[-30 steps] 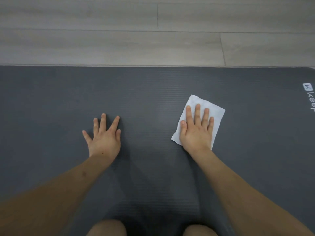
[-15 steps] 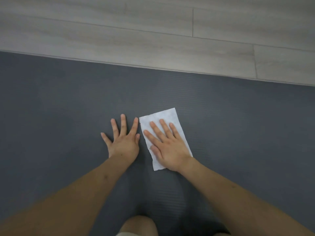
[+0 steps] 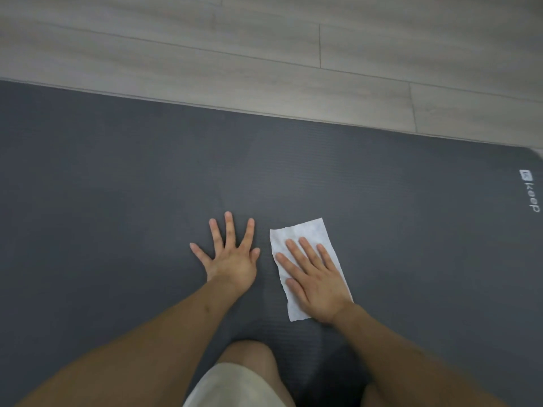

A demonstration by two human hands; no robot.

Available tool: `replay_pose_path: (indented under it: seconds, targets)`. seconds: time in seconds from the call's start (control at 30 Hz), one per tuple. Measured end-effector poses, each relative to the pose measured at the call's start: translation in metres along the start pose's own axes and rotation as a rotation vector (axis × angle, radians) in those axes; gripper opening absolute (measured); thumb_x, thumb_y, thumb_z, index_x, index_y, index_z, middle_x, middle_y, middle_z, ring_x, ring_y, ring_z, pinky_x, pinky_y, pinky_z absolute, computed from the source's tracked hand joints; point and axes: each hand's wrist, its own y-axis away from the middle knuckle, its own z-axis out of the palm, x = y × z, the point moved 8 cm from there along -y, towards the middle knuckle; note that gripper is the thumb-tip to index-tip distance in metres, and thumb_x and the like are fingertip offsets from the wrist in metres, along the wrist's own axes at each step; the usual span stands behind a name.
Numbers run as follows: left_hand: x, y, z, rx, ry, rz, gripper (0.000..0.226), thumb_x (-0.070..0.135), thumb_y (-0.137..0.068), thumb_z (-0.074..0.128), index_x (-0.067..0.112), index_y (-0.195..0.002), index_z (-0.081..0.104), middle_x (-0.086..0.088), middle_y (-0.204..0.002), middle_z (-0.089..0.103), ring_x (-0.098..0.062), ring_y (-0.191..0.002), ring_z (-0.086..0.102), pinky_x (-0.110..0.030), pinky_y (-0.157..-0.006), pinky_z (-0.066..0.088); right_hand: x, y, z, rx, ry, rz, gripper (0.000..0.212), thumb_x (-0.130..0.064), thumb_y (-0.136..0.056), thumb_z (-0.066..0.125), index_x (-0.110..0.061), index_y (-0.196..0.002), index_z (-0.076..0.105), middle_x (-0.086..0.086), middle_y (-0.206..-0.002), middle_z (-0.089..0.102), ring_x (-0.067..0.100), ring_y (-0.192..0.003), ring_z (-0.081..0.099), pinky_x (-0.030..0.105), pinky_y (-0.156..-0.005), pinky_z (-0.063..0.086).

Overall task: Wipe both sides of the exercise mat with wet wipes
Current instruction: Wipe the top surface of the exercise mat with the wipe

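Wipe (image 3: 305, 254) lies flat beneath right hand (image 3: 316, 283) on mat (image 3: 117, 186).

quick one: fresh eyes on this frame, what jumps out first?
The white wet wipe stands out against the dark grey exercise mat, just right of centre, pressed flat under the right hand. The left hand lies beside it, fingers spread, bare on the mat. A white logo sits at the mat's right edge, with pale wood flooring beyond the far edge.
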Motion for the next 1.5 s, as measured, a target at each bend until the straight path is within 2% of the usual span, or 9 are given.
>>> replay_pose_path:
  seconds: [0.17,0.47,0.87,1.17,1.33,1.5]
  targets:
    - [-0.001,-0.01,0.005,-0.081,0.015,-0.007,0.067,0.061,-0.104,0.018,0.053,-0.145,-0.034,0.006,-0.141,-0.062,-0.031,-0.13,-0.058,-0.081,-0.1,-0.023,0.002,-0.002,0.002,0.027,0.006,0.005,0.06,-0.044,-0.11,0.031,-0.037,-0.165,0.009,-0.006,-0.174,-0.004,0.022,-0.16,-0.006,0.055,-0.127,0.012]
    - [0.0,-0.013,0.007,-0.114,-0.014,-0.043,0.069,0.064,-0.102,0.019,0.056,-0.14,-0.039,0.006,-0.139,-0.064,-0.031,-0.131,-0.057,-0.082,-0.099,-0.022,0.003,0.0,0.004,0.067,0.004,0.009,0.061,-0.044,-0.109,0.029,-0.031,-0.166,0.009,-0.004,-0.174,-0.002,0.021,-0.16,-0.006,0.054,-0.127,0.013]
    - [0.001,-0.017,0.008,-0.032,-0.063,-0.086,0.068,0.067,-0.1,0.02,0.059,-0.142,-0.032,0.009,-0.146,-0.057,-0.029,-0.137,-0.051,-0.081,-0.104,-0.016,0.005,0.0,0.009,0.128,-0.012,0.015,0.062,-0.048,-0.108,0.025,-0.033,-0.166,0.008,-0.004,-0.174,-0.006,0.021,-0.159,-0.013,0.053,-0.128,0.006]
    - [-0.001,-0.017,0.008,0.029,-0.074,-0.112,0.067,0.065,-0.101,0.023,0.06,-0.145,-0.028,0.01,-0.15,-0.053,-0.029,-0.141,-0.047,-0.08,-0.105,-0.017,0.004,-0.004,0.015,0.112,-0.019,-0.005,0.064,-0.05,-0.107,0.019,-0.032,-0.166,0.005,-0.002,-0.173,-0.01,0.024,-0.158,-0.017,0.055,-0.127,0.001]
    - [-0.001,-0.017,0.006,0.055,-0.104,-0.148,0.066,0.066,-0.101,0.021,0.06,-0.145,-0.027,0.009,-0.153,-0.05,-0.029,-0.143,-0.043,-0.079,-0.107,-0.014,0.005,-0.009,0.014,0.088,-0.054,-0.026,0.065,-0.051,-0.105,0.014,-0.032,-0.165,-0.001,-0.003,-0.172,-0.016,0.022,-0.156,-0.024,0.054,-0.126,-0.008]
    - [0.003,-0.013,0.006,0.039,-0.126,-0.151,0.065,0.065,-0.102,0.02,0.058,-0.147,-0.027,0.008,-0.154,-0.049,-0.03,-0.145,-0.042,-0.079,-0.108,-0.012,0.008,-0.007,0.016,0.097,-0.057,-0.03,0.065,-0.051,-0.105,0.014,-0.032,-0.165,0.0,-0.002,-0.172,-0.015,0.023,-0.157,-0.023,0.054,-0.126,-0.009]
